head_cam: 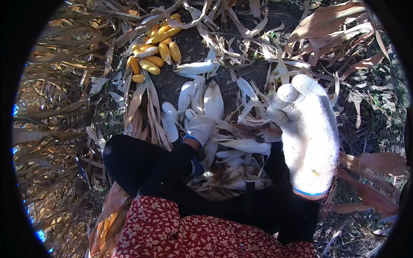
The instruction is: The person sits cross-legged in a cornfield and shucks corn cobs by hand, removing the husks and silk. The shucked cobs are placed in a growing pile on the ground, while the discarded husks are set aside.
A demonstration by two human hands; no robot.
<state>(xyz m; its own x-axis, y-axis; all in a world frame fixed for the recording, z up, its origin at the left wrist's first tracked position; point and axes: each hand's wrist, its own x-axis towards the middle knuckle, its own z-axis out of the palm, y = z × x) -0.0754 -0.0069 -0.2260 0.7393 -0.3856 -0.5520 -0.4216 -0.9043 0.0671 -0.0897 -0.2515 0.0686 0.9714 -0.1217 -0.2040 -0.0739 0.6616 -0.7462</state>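
Observation:
A white knitted glove with a blue cuff covers my left hand, which reaches down among unhusked corn ears; whether it grips one I cannot tell. Just ahead of it stands a pale husk-covered ear, with another husked-over ear beside that. My right hand, gloved alike, is raised close to the camera with its fingers curled; its palm side is brightly lit and no object shows in it. Between my legs lie several more ears in dry husks. Farther ahead is a pile of bare yellow corn cobs.
Dry corn stalks and leaves crowd the left side. Broad dry leaves rise at the upper right, others at the lower right. Dark soil shows beside the yellow pile. My black-clad knee is at the left.

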